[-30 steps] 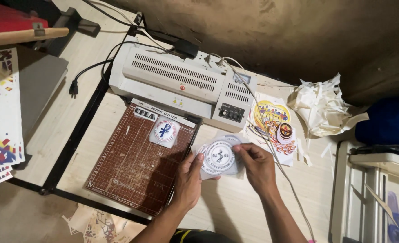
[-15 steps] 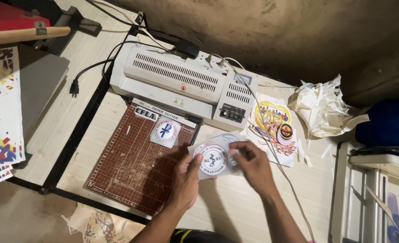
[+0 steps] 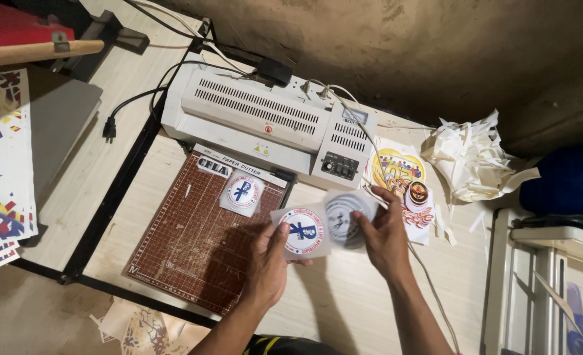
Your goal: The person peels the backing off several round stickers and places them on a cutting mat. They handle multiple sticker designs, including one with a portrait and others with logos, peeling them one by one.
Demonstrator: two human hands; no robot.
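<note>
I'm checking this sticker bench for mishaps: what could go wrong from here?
1. The left hand pinches the red-and-blue round print while the right hand slides off the grey round print; either thin sheet could slip or crease.
2. The white cable runs right beside the right hand and could snag, possibly dragging the prints under it.

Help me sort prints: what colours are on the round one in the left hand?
Red ring, blue symbol, white ground: round print, head view.

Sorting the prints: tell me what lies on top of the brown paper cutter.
On the paper cutter lie a round-emblem sticker and a small label. The left hand hides its right edge.
</note>
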